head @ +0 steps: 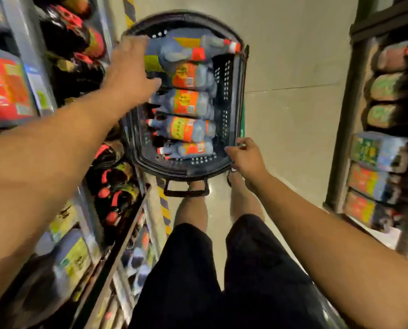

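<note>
Left arm: we see it stretched forward and almost straight, running from the lower left edge up over the basket's far left side.
Left hand (131, 67): back up, fingers pointing into the basket (181, 170), thumb low on the near side. It lies over the base end of the top bottle (198, 47). Motion blur hides the fingers, so we cannot tell whether it grips that bottle or only touches it.
Right arm: bent a little at the wrist, it comes in from the lower right edge toward the basket's near right corner.
Right hand (245, 155): fingers curled, thumb and fingertips closed on the basket's rim at that corner.
Basket: dark plastic with perforated walls. It sits on the floor (293, 67) just ahead of our feet and tight against the left shelf (117, 219).
Handle (186, 189): folded down over the near end of the basket, above our left foot.
Bottles (186, 102): clear, with orange labels and red caps. They lie on their sides in a row inside the basket, most caps to the left.
Top bottle: it rests across the far end, above the others, with its cap pointing right and touching the right rim.
Left shelf: dark bottles with red caps, with packets above and below them.
Right shelf (374, 150): well apart, across the aisle, stacked with labelled packs.
Legs: bare below black shorts (245, 269), both standing close behind the basket.
</note>
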{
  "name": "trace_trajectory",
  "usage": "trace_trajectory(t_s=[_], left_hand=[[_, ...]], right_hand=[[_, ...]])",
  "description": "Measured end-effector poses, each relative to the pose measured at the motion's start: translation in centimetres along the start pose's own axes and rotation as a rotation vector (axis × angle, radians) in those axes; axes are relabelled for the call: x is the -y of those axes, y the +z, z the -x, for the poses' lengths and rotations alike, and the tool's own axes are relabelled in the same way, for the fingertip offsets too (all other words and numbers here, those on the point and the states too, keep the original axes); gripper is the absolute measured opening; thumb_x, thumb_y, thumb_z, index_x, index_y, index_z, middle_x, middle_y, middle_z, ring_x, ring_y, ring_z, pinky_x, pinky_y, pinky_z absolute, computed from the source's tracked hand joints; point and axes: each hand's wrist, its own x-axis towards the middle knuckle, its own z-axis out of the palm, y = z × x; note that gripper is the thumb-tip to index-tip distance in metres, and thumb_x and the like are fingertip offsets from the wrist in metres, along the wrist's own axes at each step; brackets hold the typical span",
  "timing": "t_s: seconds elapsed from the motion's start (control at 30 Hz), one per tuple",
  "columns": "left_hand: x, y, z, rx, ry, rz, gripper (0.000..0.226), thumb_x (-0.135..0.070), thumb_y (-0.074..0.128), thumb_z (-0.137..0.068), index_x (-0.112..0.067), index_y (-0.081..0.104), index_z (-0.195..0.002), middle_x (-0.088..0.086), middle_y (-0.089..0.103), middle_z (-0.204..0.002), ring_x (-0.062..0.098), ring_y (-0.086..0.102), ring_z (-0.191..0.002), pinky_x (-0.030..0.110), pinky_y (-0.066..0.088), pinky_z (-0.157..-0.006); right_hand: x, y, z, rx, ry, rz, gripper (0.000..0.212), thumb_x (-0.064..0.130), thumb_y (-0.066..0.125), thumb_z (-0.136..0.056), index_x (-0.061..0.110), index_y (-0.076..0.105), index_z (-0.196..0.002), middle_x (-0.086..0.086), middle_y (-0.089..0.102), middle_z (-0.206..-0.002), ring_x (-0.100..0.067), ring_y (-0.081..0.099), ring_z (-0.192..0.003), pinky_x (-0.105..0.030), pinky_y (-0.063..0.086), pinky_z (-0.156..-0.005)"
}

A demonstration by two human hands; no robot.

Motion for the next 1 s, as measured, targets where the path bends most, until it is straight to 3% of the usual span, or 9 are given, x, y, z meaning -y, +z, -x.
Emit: trace_trajectory(t_s=[0.1,0.2,0.37,0.53,0.63,0.73,0.8,0.93,1.0], left_hand=[[-0.6,1.7,-4.1,-0.013,0.081,-0.087,0.09,-0.03,0.079,-0.085,-0.011,0.033,-0.16,0.023,0.041,-0.157,0.043,0.042,-0.145,0.054,0.039,-0.118],[-0.4,4.1,-7.1,0.001,0.181,-0.162,0.081,-0.029,0.074,-0.08,-0.016,0.037,-0.15,0.024,0.047,-0.148,0.047,0.048,-0.135,0.061,0.046,-0.106],[1.2,7.2,-8.6,-0.014,0.206,-0.21,0.092,-0.014,0.085,-0.076,-0.016,0.035,-0.153,0.021,0.042,-0.153,0.048,0.046,-0.138,0.062,0.047,-0.106],[3.3,8.3,-10.9,-0.089,0.239,-0.175,0.096,-0.024,0.088,-0.075,-0.02,0.034,-0.155,0.021,0.046,-0.151,0.045,0.047,-0.139,0.059,0.044,-0.111],[3.2,7.8,-11.0,-0.09,0.239,-0.128,0.079,-0.032,0.083,-0.08,-0.018,0.042,-0.146,0.024,0.053,-0.139,0.047,0.054,-0.127,0.06,0.05,-0.097],[3.4,7.4,-8.7,-0.154,0.175,0.087,0.069,-0.04,0.074,-0.08,-0.013,0.05,-0.139,0.02,0.058,-0.132,0.039,0.059,-0.12,0.05,0.05,-0.088],[3.9,7.6,-6.0,-0.222,0.083,0.311,0.073,-0.041,0.08,-0.076,-0.014,0.052,-0.138,0.011,0.062,-0.132,0.029,0.061,-0.118,0.041,0.051,-0.087],[5.3,9.6,0.1,-0.357,-0.042,0.705,0.081,-0.03,0.093,-0.072,-0.019,0.051,-0.14,-0.003,0.063,-0.131,0.015,0.064,-0.118,0.031,0.056,-0.094],[6.2,11.0,2.5,-0.397,-0.113,0.768,0.085,-0.031,0.096,-0.067,-0.026,0.05,-0.139,-0.006,0.063,-0.132,0.017,0.065,-0.121,0.037,0.056,-0.1]], right_hand=[[0.0,1.3,-2.2,0.016,0.026,-0.066,0.041,0.017,0.074,-0.087,0.012,0.053,-0.121,-0.005,0.057,-0.082,-0.017,0.052,-0.066,-0.033,0.041,-0.06],[1.1,2.4,-4.6,0.026,0.012,-0.106,0.055,0.032,0.072,-0.072,0.016,0.055,-0.122,-0.006,0.063,-0.097,-0.021,0.06,-0.079,-0.037,0.048,-0.068],[3.8,3.5,-9.3,0.037,-0.057,-0.204,0.033,0.018,0.075,-0.083,0.018,0.055,-0.109,-0.006,0.062,-0.098,-0.019,0.059,-0.081,-0.037,0.049,-0.074],[9.0,5.0,-13.5,0.044,-0.119,-0.217,0.029,0.02,0.077,-0.091,0.017,0.054,-0.108,-0.004,0.061,-0.088,-0.016,0.057,-0.071,-0.037,0.05,-0.066],[12.2,6.4,-15.8,-0.006,-0.191,-0.191,0.038,0.028,0.083,-0.082,0.014,0.058,-0.108,-0.004,0.062,-0.09,-0.017,0.058,-0.074,-0.033,0.049,-0.067],[14.0,7.7,-17.7,-0.079,-0.26,-0.151,0.077,0.042,0.091,-0.066,0.005,0.063,-0.127,-0.009,0.074,-0.116,-0.023,0.074,-0.099,-0.038,0.064,-0.082],[14.6,8.4,-19.0,-0.051,-0.255,-0.174,0.095,0.053,0.094,-0.052,0.006,0.066,-0.13,-0.006,0.078,-0.117,-0.023,0.079,-0.098,-0.044,0.067,-0.081],[15.6,9.9,-20.2,-0.013,-0.211,-0.245,0.104,0.061,0.098,-0.052,0.014,0.062,-0.137,-0.004,0.077,-0.118,-0.025,0.08,-0.094,-0.051,0.066,-0.08],[15.9,10.6,-21.3,-0.024,-0.188,-0.286,0.122,0.071,0.099,-0.039,0.018,0.059,-0.142,-0.005,0.077,-0.121,-0.03,0.08,-0.097,-0.059,0.063,-0.084]])
